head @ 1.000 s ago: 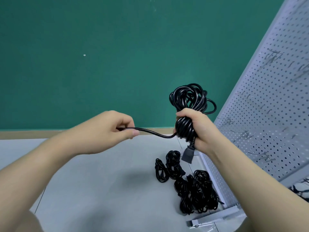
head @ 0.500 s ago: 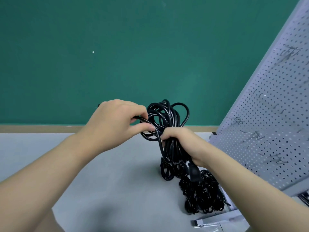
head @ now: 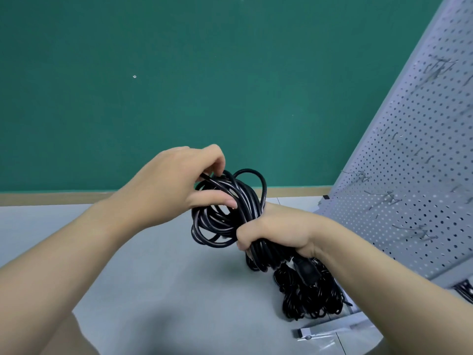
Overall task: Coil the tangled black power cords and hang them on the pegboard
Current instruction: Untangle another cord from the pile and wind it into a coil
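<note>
Now your right hand [head: 277, 233] fists the coiled black cord [head: 225, 213] mid-bundle, above the grey table [head: 153, 278]. Your left hand [head: 176, 185] pinches its loose end at the loops. More cords [head: 309, 301] lie below; pegboard [head: 409, 175] stands right.

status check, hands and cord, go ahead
Right hand grips coiled cord. Left hand pinches its free strand. Pegboard hooks unblocked.

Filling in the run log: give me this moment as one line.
step: coiling | right hand: grips cord bundle | left hand: pinches loose strand | pegboard: nothing hung in view | other cords: on table
</note>
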